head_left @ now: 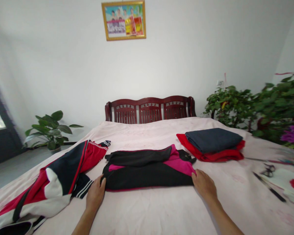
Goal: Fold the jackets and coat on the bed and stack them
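- While both hands sit at opposite ends of the folded black-and-pink garment (147, 173), it lies flat on the near middle of the bed (147, 212). Its loose upper layer could slide out of line if the cloth is dragged sideways.
- The left hand (96, 193) is open, its fingers against the garment's left end. The right hand (204, 185) is equally relaxed at the right corner. Neither is clenched or visibly pinching cloth, so the fabric could slip from under such light contact.
- A dark tab of cloth (187, 156) sticks out at the far right corner and could get trapped or rucked under a layer.
- Just left of the left hand, the striped cuff (82, 186) of a red-and-navy track jacket (46, 186) lies close enough to be caught by a sweep of that hand. The sprawled jacket reaches the bed's near-left edge, where its weight could pull it over.
- Farther right, a navy folded cloth (213, 139) sits on a red folded cloth (235, 156). A wide arm movement could knock this pile askew.
- Beyond it, scissors (268, 170) and a black marker (269, 187) lie on the bed, where the blades could snag cloth and the marker could stain it.
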Tool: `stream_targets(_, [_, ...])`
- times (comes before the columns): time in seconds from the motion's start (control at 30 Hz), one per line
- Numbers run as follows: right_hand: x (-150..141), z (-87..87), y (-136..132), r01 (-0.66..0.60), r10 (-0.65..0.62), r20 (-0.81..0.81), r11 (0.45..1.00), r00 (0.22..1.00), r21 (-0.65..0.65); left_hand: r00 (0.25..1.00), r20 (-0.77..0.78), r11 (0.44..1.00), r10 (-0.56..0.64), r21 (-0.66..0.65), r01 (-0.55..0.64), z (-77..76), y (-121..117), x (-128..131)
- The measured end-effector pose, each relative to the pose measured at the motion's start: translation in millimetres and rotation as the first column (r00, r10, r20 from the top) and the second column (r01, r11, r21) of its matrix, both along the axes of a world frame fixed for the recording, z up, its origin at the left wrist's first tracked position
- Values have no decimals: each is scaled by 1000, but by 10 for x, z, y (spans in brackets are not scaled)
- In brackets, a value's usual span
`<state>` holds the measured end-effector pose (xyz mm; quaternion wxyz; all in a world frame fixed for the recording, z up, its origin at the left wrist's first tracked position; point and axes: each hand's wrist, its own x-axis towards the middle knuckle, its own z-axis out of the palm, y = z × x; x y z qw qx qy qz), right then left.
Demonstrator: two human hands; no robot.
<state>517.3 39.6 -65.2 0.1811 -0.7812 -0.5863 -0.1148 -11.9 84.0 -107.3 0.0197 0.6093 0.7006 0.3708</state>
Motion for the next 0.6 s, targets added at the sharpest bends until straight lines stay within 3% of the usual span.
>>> stream_targets(0.37, [14, -45, -8, -34, 35, -56, 999, 998, 12, 998, 56, 999, 35, 18, -37, 34, -53, 39])
stream_targets(0.5, [8, -113, -4, -40, 37, 24, 989, 999, 142, 998, -6, 990, 67, 125, -65, 88, -111, 81])
stream_targets(0.6, [-40, -123, -28, -162, 138, 111, 954, 984, 254, 997, -73, 973, 10, 231, 8, 208, -126, 138])
